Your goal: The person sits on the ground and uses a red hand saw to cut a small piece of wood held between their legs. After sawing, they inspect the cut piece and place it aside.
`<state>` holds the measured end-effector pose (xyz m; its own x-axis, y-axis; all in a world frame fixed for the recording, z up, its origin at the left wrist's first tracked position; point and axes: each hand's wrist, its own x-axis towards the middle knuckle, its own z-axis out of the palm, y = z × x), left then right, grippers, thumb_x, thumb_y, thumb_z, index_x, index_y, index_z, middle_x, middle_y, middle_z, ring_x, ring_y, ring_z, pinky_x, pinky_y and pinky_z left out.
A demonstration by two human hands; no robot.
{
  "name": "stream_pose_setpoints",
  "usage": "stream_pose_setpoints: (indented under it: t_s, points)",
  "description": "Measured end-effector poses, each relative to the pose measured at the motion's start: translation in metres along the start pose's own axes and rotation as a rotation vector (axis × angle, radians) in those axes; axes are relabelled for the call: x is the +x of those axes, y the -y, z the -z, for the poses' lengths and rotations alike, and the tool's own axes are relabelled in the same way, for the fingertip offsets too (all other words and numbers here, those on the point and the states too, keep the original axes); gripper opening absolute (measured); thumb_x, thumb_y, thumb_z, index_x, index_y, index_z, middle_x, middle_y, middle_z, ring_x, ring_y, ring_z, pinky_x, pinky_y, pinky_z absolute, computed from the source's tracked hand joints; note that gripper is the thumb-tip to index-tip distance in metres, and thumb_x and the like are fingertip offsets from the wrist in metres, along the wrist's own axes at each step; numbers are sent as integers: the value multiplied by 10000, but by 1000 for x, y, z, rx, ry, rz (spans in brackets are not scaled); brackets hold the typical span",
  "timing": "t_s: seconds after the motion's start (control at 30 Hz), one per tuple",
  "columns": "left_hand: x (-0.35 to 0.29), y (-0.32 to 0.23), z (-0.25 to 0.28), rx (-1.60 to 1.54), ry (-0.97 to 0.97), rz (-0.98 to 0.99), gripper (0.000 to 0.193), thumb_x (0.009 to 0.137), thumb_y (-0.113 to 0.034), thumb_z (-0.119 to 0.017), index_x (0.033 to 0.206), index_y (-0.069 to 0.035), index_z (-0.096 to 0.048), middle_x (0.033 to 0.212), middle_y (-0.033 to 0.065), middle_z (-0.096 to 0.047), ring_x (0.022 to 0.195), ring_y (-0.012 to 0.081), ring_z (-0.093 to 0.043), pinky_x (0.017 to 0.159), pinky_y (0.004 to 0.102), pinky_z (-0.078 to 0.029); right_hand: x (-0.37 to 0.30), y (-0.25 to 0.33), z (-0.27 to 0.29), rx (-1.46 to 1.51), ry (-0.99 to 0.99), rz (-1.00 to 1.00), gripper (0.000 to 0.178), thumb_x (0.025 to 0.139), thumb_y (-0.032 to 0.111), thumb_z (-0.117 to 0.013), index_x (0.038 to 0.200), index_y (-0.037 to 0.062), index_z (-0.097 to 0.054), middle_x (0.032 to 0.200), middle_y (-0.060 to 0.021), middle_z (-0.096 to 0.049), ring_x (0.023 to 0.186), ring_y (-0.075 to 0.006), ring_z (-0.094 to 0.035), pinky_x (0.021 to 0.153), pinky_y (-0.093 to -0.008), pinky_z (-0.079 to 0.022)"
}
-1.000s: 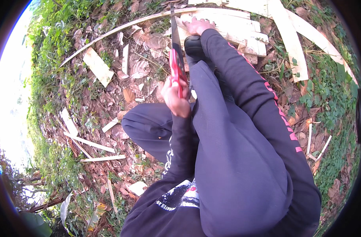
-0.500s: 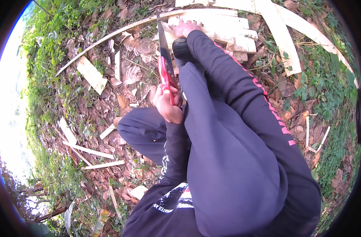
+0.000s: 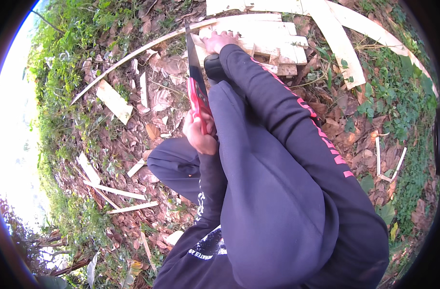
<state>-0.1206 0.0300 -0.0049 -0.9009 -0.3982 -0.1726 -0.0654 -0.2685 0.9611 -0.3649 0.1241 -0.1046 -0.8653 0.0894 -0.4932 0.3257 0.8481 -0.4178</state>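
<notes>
My left hand (image 3: 200, 132) is closed round the red handle of a handsaw (image 3: 193, 62). Its dark blade points away from me, along the left edge of a pale wooden board (image 3: 200, 45); whether its teeth sit in the wood I cannot tell. My right hand (image 3: 220, 42) lies with fingers spread on the pale boards (image 3: 263, 36), just right of the blade. Beneath my right wrist, a dark shoe (image 3: 213, 67) rests against the near side of these boards. My raised knee (image 3: 225, 96) is between my arms.
Long pale planks (image 3: 338, 45) cross at the far right. A thin curved strip (image 3: 133, 54) runs out to the left. Offcuts (image 3: 115, 102) and narrow sticks (image 3: 115, 190) lie among dry leaves on the left. Green plants (image 3: 398, 111) grow at the right.
The view has turned slightly, so the ground and boards sit a little differently. The saw and both hands appear slightly lower and further left; their grip and touch look the same.
</notes>
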Motion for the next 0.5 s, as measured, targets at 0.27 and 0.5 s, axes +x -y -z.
stream_pose_setpoints:
  t_s: [0.27, 0.5]
  points:
    - [101, 63, -6, 67, 143, -246, 176, 861, -113, -401, 788, -13, -527, 532, -19, -382, 424, 55, -325, 408, 213, -256, -6, -6, -11, 83, -77, 140, 644, 939, 598, -355, 1272, 94, -578, 1350, -248, -506, 1274, -382, -460, 1085, -491, -296]
    - [72, 43, -2, -302, 137, 44, 167, 894, -179, -434, 830, -36, -491, 547, -4, -397, 402, 78, -318, 378, 233, -266, -7, 4, 11, -99, 112, 75, 889, 865, 743, -335, 1476, 97, -319, 1501, -209, -330, 1401, -378, -287, 1152, -546, -157]
